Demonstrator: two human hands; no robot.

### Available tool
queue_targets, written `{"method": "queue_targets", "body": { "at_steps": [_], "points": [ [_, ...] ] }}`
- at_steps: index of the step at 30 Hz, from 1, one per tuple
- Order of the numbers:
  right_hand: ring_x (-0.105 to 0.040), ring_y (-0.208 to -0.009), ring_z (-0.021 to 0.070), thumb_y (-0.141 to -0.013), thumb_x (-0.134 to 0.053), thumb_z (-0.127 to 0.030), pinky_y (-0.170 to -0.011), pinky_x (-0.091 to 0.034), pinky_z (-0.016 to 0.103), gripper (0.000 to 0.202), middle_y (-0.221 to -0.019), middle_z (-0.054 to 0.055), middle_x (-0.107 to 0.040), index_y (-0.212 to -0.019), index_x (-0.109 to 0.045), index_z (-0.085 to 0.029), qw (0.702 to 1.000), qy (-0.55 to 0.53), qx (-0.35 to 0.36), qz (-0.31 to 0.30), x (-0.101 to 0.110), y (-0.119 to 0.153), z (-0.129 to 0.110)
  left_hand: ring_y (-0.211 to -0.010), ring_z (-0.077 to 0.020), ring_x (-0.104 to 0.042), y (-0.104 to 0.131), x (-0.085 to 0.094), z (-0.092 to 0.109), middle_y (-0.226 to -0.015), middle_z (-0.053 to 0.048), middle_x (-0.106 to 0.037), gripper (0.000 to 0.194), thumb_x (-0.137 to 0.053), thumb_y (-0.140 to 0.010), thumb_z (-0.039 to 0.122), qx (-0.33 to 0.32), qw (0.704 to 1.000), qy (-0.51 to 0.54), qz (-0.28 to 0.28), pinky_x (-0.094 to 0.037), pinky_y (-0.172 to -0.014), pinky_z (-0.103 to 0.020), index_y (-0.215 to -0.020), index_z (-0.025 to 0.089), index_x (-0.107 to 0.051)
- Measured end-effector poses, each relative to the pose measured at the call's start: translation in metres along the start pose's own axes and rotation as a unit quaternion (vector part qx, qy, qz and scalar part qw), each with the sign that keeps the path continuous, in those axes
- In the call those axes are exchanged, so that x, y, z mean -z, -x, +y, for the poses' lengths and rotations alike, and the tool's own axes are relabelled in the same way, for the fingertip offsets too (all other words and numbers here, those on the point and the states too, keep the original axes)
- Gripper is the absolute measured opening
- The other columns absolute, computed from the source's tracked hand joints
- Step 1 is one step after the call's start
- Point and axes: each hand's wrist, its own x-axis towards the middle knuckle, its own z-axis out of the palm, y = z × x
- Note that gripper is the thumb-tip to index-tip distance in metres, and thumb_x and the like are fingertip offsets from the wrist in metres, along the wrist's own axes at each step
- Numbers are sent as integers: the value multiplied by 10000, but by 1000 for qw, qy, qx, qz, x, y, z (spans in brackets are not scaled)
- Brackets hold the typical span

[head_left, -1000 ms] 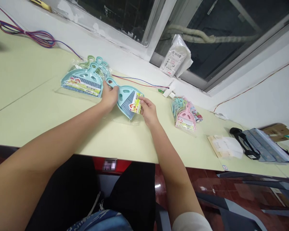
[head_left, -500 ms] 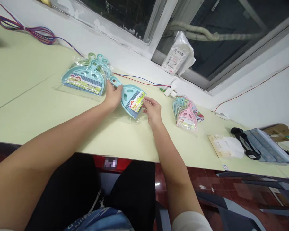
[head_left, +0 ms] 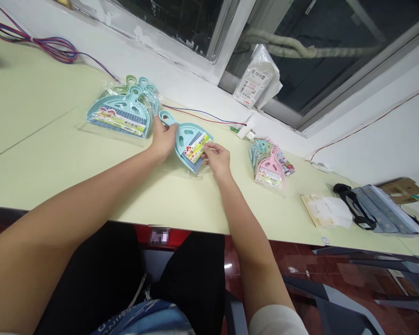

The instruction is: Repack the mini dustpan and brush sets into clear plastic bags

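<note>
A light-blue dustpan [head_left: 186, 131] with a small blue-bristled brush [head_left: 196, 142] set in it is tilted over the table in front of me. My left hand [head_left: 164, 138] grips its left edge, just below the looped handle. At the right end of the colourful label card [head_left: 198, 148], which lies across the bristles, the thumb and fingers of my right hand [head_left: 218, 160] pinch together. Clear plastic film shows under the lower edge. To the left lie several bagged dustpan sets [head_left: 120, 114], blue in front and green behind.
Farther right are a pink bagged dustpan set [head_left: 270, 168] with blue ones behind, a paper packet [head_left: 317, 209], a black strap [head_left: 359, 211] and blue-grey folders [head_left: 387, 209]. Coiled cables [head_left: 56, 49] lie back left. A wrapped package [head_left: 254, 79] leans on the window ledge.
My right hand has slid slightly left, its fingertips now farther onto the label card. My left hand keeps its grip on the dustpan. The camera view has shifted a little.
</note>
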Motion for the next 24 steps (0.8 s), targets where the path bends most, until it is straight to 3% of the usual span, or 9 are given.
{"method": "queue_targets", "body": {
  "at_steps": [5,17,21,24],
  "points": [
    [-710,-652,126,-884,-728,-212,-510,-589,202,78,-762,1,-747,-954,-733,-177,1000,-4,5,-15,-1,-2,4,-886,-220,-624,1,-1,-1,-924,-9,-586,348,-746,-793,275,0,1000,-6,11,-545,-812,-395,-1045,299,-506],
    [-706,-659,138,-877,-725,-253,-497,-578,215,113,-764,-4,-732,-974,-713,-195,998,12,34,-50,-1,-9,14,-803,-215,-608,6,-3,6,-844,1,-559,328,-734,-812,269,19,1000,-1,-4,-524,-763,-393,-1027,307,-490],
    [-692,-648,153,-945,-623,-336,-531,-565,249,152,-745,-15,-692,-1023,-682,-219,991,89,79,-56,2,-5,11,-791,-209,-587,7,-3,7,-857,-3,-552,332,-739,-807,292,16,1000,-18,-1,-521,-751,-389,-1036,310,-500],
    [-681,-690,166,-986,-543,-351,-654,-564,285,165,-781,-15,-682,-1042,-652,-241,968,197,147,-49,5,0,7,-786,-212,-582,8,-3,7,-862,-5,-546,351,-756,-815,342,22,999,-26,-5,-512,-741,-392,-1059,320,-504]
  ]
}}
